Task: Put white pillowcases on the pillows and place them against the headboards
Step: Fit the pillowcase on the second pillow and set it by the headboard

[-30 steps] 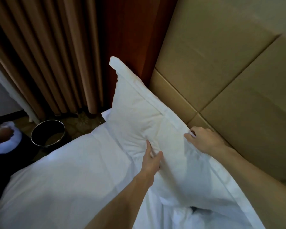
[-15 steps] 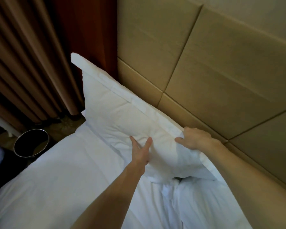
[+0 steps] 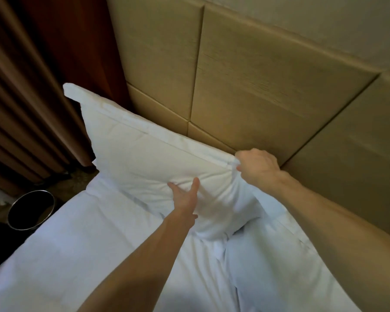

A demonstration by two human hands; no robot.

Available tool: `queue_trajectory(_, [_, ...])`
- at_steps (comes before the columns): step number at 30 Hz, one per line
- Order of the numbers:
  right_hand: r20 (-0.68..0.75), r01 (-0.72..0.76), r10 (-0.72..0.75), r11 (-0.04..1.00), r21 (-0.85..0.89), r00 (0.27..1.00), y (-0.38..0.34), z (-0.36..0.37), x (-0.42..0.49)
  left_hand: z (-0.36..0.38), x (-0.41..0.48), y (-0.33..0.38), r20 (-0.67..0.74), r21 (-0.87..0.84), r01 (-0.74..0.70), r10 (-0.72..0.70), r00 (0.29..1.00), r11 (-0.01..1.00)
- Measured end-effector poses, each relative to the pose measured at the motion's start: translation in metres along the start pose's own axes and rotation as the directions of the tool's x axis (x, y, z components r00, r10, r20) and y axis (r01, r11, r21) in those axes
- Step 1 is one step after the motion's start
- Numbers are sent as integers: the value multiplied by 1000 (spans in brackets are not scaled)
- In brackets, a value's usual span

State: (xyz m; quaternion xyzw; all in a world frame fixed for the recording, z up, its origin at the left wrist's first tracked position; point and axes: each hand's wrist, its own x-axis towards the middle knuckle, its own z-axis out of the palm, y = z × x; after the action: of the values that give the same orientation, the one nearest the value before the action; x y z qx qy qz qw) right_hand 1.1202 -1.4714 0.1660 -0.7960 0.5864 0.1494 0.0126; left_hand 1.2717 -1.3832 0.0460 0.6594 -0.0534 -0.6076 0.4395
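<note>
A pillow in a white pillowcase (image 3: 133,152) leans against the beige padded headboard (image 3: 268,91) at the bed's left end. My right hand (image 3: 258,166) grips the pillowcase's top right corner, its fingers closed on the flange. With fingers spread, my left hand (image 3: 185,197) lies flat on the pillow's front near its lower edge. The pillow's right end bunches into folds under my hands. A white sheet (image 3: 95,251) covers the bed below.
Brown curtains (image 3: 25,104) and a dark red wood panel (image 3: 77,41) stand left of the headboard. A round metal bin (image 3: 29,209) sits on the floor beside the bed's left edge. More white bedding (image 3: 279,266) lies at lower right.
The view has swung right, so more headboard shows. My right hand has closed on the pillow's top right corner, and the pillow's right end has bunched up. My left hand stays on the pillow's front.
</note>
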Motion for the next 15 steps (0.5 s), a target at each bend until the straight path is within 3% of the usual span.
queue_trajectory(6, [-12,-71,71,997,-29,997,4,13,4,16,7,-2,-76,93,29,-22,997,995])
queue_trajectory(11, [25,-124,125,992,-39,992,13,59,-11,10,24,-33,-2,227,39,-40,999,973])
queue_trajectory(15, [14,-65,65,997,-30,998,21,62,-13,4,26,-39,10,235,-12,10,1000,972])
